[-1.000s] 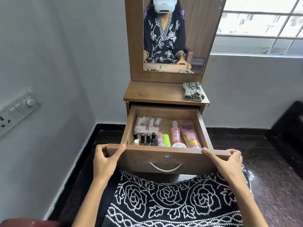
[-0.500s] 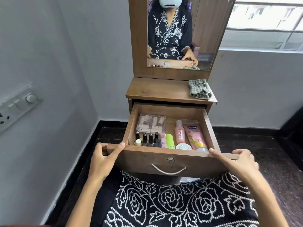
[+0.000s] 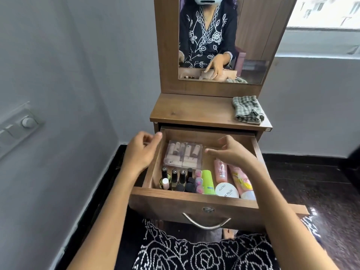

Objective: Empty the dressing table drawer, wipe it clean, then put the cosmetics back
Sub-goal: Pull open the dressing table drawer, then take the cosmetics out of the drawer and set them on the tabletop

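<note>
The wooden drawer (image 3: 187, 201) stands pulled out, full of cosmetics. A clear plastic case of small tubes (image 3: 183, 153) lies at the back left. Several dark nail polish bottles (image 3: 175, 177) stand at the front left, then a green tube (image 3: 208, 181), a pink bottle (image 3: 220, 171), a white round jar (image 3: 227, 190) and a pink tube (image 3: 242, 182). My left hand (image 3: 141, 151) hovers over the drawer's left wall, fingers loosely curled, holding nothing. My right hand (image 3: 231, 151) hangs above the drawer's back right, fingers spread towards the clear case, also holding nothing.
A folded checked cloth (image 3: 248, 110) lies on the right of the dressing table top (image 3: 191, 112). A mirror (image 3: 224, 39) rises behind it. A grey wall with a switch panel (image 3: 17, 123) is at the left. Dark floor (image 3: 321, 182) runs to the right.
Both hands have let go of the drawer's front edge and moved up and forward over the drawer. The view has come closer to the dressing table.
</note>
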A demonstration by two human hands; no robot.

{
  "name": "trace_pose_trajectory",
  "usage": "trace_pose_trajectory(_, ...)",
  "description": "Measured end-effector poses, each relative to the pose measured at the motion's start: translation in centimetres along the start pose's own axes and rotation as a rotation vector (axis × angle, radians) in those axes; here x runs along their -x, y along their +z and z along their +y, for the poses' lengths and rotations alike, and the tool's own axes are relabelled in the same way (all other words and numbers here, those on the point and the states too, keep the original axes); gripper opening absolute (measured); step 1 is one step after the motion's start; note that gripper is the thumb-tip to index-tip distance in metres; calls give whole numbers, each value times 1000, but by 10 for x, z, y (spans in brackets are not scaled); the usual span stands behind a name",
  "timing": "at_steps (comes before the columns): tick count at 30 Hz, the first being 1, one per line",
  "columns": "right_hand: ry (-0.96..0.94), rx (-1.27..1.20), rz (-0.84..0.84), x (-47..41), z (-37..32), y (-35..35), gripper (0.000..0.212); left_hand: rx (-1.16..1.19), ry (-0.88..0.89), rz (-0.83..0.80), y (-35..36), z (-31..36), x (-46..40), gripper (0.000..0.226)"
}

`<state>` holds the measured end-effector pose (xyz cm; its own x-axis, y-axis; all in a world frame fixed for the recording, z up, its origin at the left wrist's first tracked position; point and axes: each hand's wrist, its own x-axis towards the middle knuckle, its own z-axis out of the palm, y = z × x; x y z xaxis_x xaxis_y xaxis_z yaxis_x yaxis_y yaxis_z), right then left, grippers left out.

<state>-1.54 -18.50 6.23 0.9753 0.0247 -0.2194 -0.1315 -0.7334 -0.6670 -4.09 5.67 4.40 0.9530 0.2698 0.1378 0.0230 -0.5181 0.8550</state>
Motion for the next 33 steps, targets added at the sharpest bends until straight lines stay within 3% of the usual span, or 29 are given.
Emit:
trace_pose_trajectory(4,24,54,-101,-42,-8,18,55,-119,48,-130,37,14,-29,25)
trace_pose_trajectory(7,63,114,-114,-55,-13,32,40,-248,-23,-240,59,9,-39,41)
trace_pose_trajectory(9,73,141,-126,-60,-13,44,49,-359,-35,-261,69,4,-40,50)
trace_pose_trajectory(12,85,187,-160,-63,-11,57,80,-460,1,-201,75,2,-39,44)
trace_pose_trajectory(16,39,281,-184,-65,-9,65,57,-566,-26,-174,77,3,-34,32)
trace_pose_trajectory(21,-15,337,-157,-63,-6,72,64,-660,-171,-247,81,5,-27,30)
trace_pose_trajectory(24,-12,350,-151,-61,-5,75,70,-681,-167,-229,80,8,-24,27)
trace_pose_trajectory(33,-30,284,-117,-58,-3,76,57,-757,-135,-229,87,10,-18,35)
